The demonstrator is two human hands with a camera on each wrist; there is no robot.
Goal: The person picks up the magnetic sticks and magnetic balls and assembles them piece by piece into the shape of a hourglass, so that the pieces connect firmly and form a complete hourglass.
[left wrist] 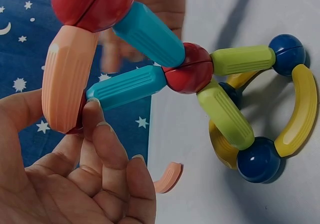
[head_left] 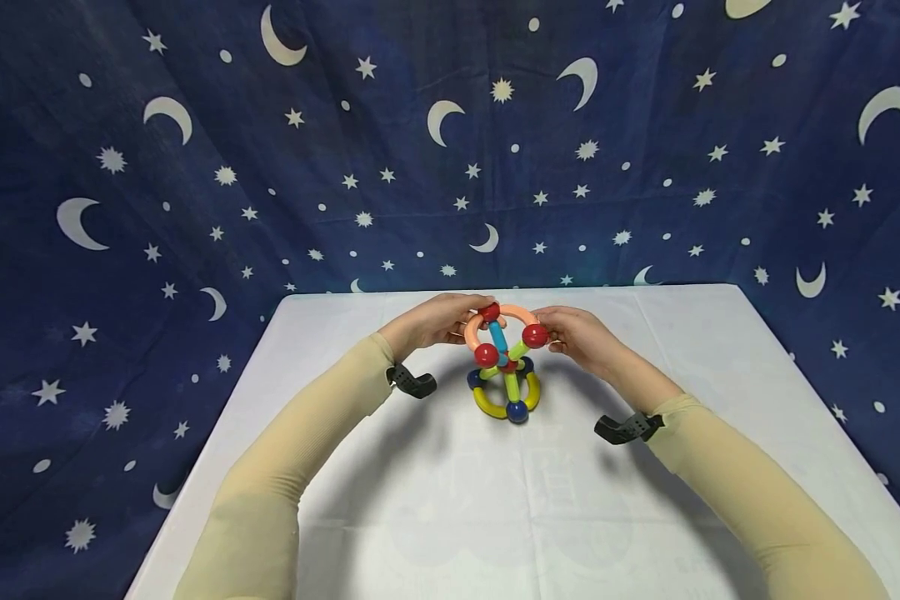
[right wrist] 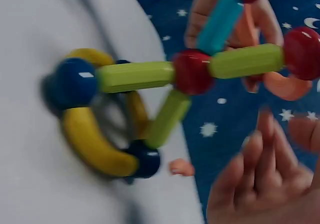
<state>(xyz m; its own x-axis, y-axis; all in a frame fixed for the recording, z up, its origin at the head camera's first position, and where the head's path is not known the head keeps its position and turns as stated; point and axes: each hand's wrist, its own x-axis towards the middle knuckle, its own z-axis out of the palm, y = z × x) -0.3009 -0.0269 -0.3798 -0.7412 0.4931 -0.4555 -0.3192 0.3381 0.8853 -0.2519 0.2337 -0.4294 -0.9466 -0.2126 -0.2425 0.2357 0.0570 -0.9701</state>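
A magnetic ball-and-stick model [head_left: 512, 385] stands upright over the table. At its foot, dark blue balls [left wrist: 258, 159] join curved yellow rods [left wrist: 300, 111] in a ring. Light green rods [right wrist: 137, 77] rise to a central red ball [left wrist: 189, 68]. Blue rods [left wrist: 127, 87] and another green rod lead up to outer red balls [head_left: 486, 355], linked by curved peach rods [left wrist: 69, 79]. My left hand [head_left: 442, 319] pinches the model's top at a red ball and peach rod end. On the far right side, my right hand [right wrist: 265, 179] has loosely bent fingers apart from the pieces.
A loose curved peach rod [left wrist: 170, 177] lies on the white table [head_left: 450, 517] behind the model. Dark blue cloth [head_left: 397, 83] with moons and stars hangs at the back and sides. Black straps [head_left: 630, 427] circle both wrists.
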